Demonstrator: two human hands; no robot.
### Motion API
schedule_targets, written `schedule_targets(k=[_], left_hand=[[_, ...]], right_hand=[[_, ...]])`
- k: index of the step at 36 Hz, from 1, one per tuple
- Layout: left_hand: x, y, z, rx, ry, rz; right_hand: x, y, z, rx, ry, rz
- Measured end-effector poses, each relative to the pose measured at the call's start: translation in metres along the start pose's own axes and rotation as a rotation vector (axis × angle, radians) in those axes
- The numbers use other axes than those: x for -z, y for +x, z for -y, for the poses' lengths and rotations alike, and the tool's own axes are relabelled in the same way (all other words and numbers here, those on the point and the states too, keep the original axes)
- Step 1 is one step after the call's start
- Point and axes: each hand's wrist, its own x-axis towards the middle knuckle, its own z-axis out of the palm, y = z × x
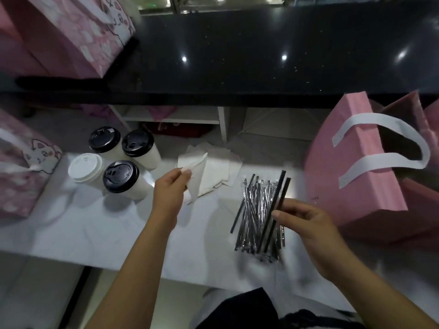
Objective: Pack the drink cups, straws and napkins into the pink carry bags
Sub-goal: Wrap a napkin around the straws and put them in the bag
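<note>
Pink carry bag [351,176] stands open at the counter's [114,233] right end, nearest the right hand [306,224], which pinches two straws [280,195] angled toward it; left hand [169,188] pinches a napkin [198,179].

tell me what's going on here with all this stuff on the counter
A person is packing drink orders. Their left hand pinches a white napkin just above the napkin stack, while the right hand holds two black straws over the straw pile. Four lidded cups stand together on the white counter at the left, not yet bagged. An open pink carry bag waits at the right.
</note>
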Motion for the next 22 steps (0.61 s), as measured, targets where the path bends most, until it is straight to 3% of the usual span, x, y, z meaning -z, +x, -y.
schedule_targets(k=[7, 9, 15, 22], left_hand=[[-0.028, -0.078, -0.011, 0.185, -0.202, 0.519], [-0.037, -0.089, -0.005, 0.209, -0.241, 0.577], [-0.04, -0.087, 0.003, 0.212, -0.148, 0.456], [-0.02, -0.013, 0.032, 0.121, 0.148, -0.051]], right_hand=[[-0.001, -0.002, 0.005, 0.014, 0.016, 0.216], [-0.003, -0.005, 0.007, 0.012, 0.039, 0.214], [-0.001, -0.01, 0.005, 0.023, -0.019, 0.053], [0.007, -0.02, 0.007, 0.055, -0.01, -0.035]])
